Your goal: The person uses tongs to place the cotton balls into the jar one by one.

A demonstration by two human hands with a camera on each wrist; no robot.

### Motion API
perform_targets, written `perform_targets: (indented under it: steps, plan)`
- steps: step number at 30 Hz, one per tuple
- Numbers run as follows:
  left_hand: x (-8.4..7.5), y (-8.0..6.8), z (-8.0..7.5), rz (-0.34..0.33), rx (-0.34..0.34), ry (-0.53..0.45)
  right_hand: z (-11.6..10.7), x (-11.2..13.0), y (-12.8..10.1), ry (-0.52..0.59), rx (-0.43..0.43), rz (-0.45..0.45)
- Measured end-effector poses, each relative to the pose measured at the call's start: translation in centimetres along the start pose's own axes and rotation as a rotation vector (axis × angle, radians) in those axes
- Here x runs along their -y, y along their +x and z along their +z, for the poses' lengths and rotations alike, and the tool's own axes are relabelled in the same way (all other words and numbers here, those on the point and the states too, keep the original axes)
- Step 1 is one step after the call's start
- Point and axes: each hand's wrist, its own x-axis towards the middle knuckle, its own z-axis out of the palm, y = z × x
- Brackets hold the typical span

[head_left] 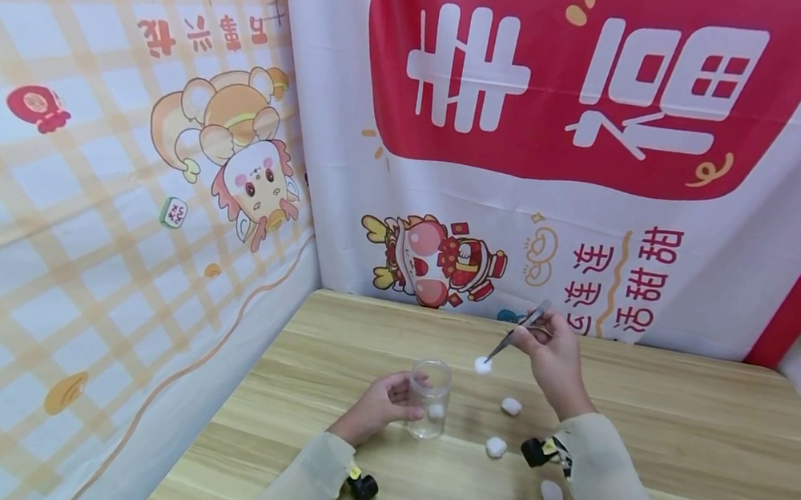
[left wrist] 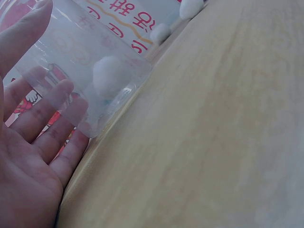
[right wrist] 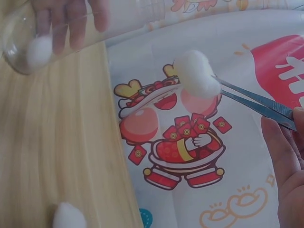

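In the head view, my left hand (head_left: pixel 382 403) holds an upright clear plastic jar (head_left: pixel 429 426), thumb on one side and fingers on the other. One cotton ball (left wrist: pixel 110 77) lies inside near the jar's bottom. My right hand (head_left: pixel 555 361) pinches metal tweezers (head_left: pixel 519 332), tips pointing down and left. Between the tweezer tips is another cotton ball (right wrist: pixel 197 73), raised above the table to the right of the jar. The jar's open mouth faces up.
Three loose cotton balls lie on the wooden table (head_left: pixel 701 440) right of the jar: one farther back (head_left: pixel 511 406), one nearer (head_left: pixel 495 447), and one by the right sleeve (head_left: pixel 551 496). A printed cloth (head_left: pixel 557 201) hangs behind the table, another (head_left: pixel 87 196) at the left.
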Motion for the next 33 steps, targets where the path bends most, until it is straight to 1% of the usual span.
perform_targets:
  steps: [10, 16, 20, 33]
  plan:
    - [0.1, -0.1, 0.0, -0.012, -0.005, 0.015, 0.6, 0.6, -0.2, 0.026, 0.010, -0.024]
    - [0.0, 0.0, 0.0, -0.003, 0.000, 0.000, 0.9, 0.6, -0.3, 0.055, 0.017, -0.080]
    - [0.1, 0.0, -0.1, -0.009, 0.000, -0.001, 1.1, 0.4, -0.3, 0.071, 0.024, -0.107]
    - [0.2, 0.1, -0.1, -0.019, 0.003, -0.001, 2.0, 0.4, -0.7, 0.098, 0.020, -0.091]
